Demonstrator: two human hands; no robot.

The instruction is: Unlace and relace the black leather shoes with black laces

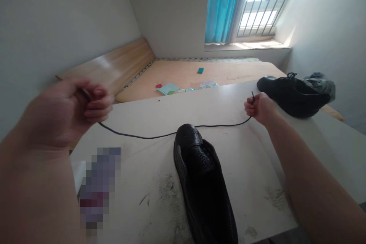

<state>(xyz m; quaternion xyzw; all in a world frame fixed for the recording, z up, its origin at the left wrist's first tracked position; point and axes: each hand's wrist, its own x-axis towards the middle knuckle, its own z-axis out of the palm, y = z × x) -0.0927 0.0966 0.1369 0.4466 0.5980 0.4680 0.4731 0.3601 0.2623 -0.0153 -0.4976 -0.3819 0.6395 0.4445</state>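
Observation:
A thin black shoelace [148, 137] stretches loosely between my two hands, sagging in the middle. My left hand [77, 106] is closed around one end at the left, raised above the table. On the right, my right hand [257, 106] pinches the other end, and a short tip sticks up past the fingers. Below the lace, a black leather shoe [197, 167] stands on the table with its toe pointing away from me. No lace shows in its flaps. The lace meets the shoe's toe; whether it runs behind or touches it I cannot tell.
A laced black shoe [294, 95] stands at the table's right rear, a grey crumpled thing [320, 84] by it. A pixelated item [100, 183] lies left on the white table [137, 167]. Beyond is a bed [177, 72] with small packets [168, 89].

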